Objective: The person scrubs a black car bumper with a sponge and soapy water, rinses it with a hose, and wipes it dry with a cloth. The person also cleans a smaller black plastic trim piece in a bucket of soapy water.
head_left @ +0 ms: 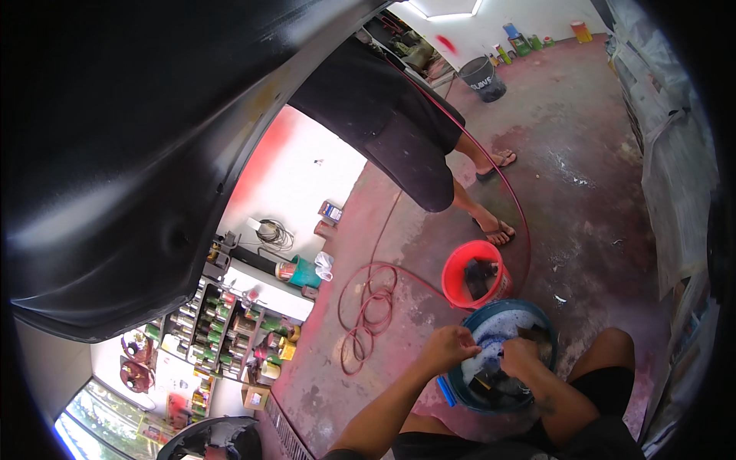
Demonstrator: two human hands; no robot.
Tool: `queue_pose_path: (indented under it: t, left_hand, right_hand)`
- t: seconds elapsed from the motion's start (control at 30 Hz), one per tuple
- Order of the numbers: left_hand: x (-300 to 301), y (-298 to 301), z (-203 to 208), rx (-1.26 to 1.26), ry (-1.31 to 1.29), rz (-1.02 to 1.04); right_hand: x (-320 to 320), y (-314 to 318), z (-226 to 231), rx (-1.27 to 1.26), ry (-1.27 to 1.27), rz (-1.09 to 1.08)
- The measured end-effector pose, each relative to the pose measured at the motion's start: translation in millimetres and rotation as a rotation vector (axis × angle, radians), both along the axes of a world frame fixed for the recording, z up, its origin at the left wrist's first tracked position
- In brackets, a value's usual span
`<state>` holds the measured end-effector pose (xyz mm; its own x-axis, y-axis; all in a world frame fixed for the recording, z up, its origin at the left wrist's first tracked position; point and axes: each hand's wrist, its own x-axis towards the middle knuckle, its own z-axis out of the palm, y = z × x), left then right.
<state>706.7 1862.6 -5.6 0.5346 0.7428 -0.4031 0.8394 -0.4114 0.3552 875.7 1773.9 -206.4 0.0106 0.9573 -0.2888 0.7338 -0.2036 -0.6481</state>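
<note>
A teal bucket of soapy water stands between my knees, with a blue piece at its near left rim. My left hand is over the bucket's left side, fingers curled together; whatever they may hold is too small to make out. Above the suds, my right hand is closed, and its grip hides what is inside. Beside the right hand a flat brownish piece shows in the foam. Dark pieces lie partly under water below both hands.
A red bucket with a dark object inside stands just beyond. A red hose lies coiled on the floor. Another person in sandals stands ahead. A large black panel overhangs the left; a black bucket is farther off.
</note>
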Motion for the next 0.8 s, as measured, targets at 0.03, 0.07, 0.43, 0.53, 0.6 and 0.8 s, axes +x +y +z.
queue_pose_path:
  t: [0.03,0.07,0.43,0.53,0.6,0.8]
  left_hand:
    - [-6,-3,-7,0.020,-0.054,0.060]
    - [-21,-11,-26,0.040,-0.106,0.129]
    - [-68,-29,-113,-0.299,-0.512,0.303]
    - [-87,-31,-112,-0.298,-0.472,0.301]
    - [-97,-32,-108,-0.277,-0.406,0.260]
    - [-102,-32,-104,0.580,-0.359,-0.134]
  right_hand:
    - [3,-3,20,0.019,0.037,-0.011]
    - [5,-6,41,0.034,0.102,0.009]
    - [21,3,40,-0.121,1.116,0.067]
    - [15,4,35,-0.083,0.928,0.241]
    - [10,1,30,0.047,0.879,0.373]
    - [-6,-11,20,-0.170,1.000,0.160]
